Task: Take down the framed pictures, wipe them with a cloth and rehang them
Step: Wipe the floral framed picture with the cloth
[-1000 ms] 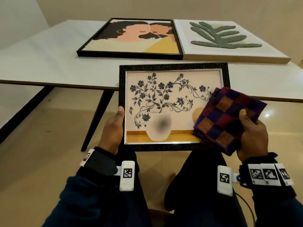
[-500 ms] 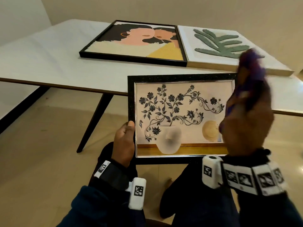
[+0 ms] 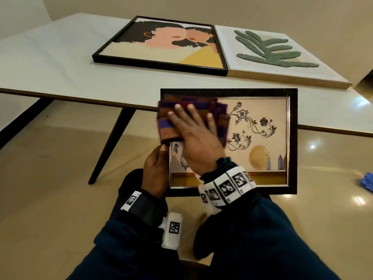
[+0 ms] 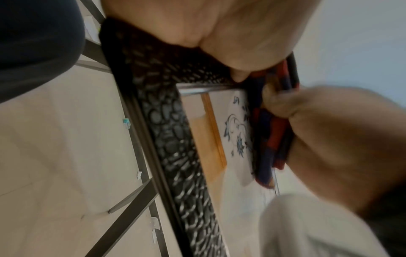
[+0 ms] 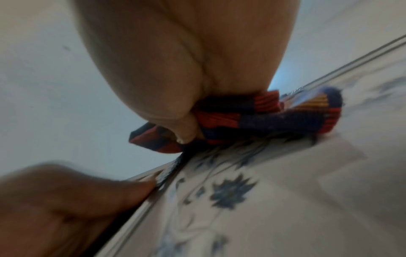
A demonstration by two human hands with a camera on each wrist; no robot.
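1. White table (image 3: 60, 63) ahead, glossy tan floor below. Two pictures lie flat on it: a black-framed portrait (image 3: 161, 45) and, touching its right side, a leaf canvas (image 3: 272, 51).
2. Floral picture (image 3: 262, 138) is off the wall, held in front of the person just short of the table edge, long axis left to right, glass up.
3. Left hand (image 3: 154, 171) grips the lower left frame edge, thumb on top.
4. Right hand (image 3: 196, 136) lies flat, fingers spread and straight, pressing a folded checked cloth (image 3: 167, 122) on the upper left of the glass.
5. Wrist views are blurred; the cloth looks bunched under the palm.
6. Judgement: wiping is under way. Unwiped glass runs rightward from the cloth, so the stroke likely goes along the long axis toward the right edge.
7. Room: right half of the glass is bare, only the raised frame lip stops the cloth. One-sided hold could let the free right end dip under pressure.
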